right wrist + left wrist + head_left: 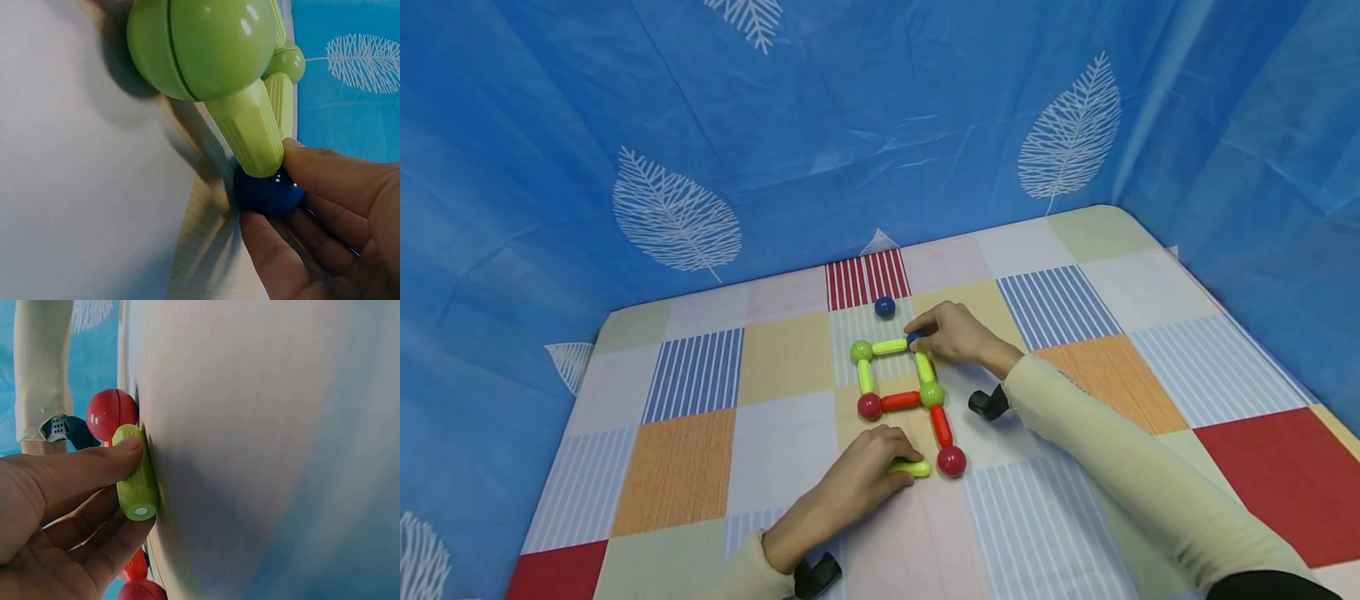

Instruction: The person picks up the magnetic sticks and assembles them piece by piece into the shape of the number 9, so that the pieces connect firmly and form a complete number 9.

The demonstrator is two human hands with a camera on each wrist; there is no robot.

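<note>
My left hand (868, 467) pinches a yellow-green building stick (139, 481) between thumb and fingers, close over the cloth; a pale disc shows in its end. Just right of it, a red ball (951, 461) ends a red stick (941, 427) that runs out from a four-sided frame of sticks and balls. My right hand (958, 333) pinches the dark blue ball (269, 195) at the frame's far right corner, where two yellow-green sticks meet it. Green balls form the far left corner (861, 352) and near right corner (932, 393); another red ball (869, 407) forms the near left corner.
A loose dark blue ball (884, 307) lies beyond the frame, towards the back edge. A patchwork cloth (786, 358) covers the table. Blue curtains (880, 125) with white leaf prints stand behind and at both sides. Dark straps and mounts sit at both wrists.
</note>
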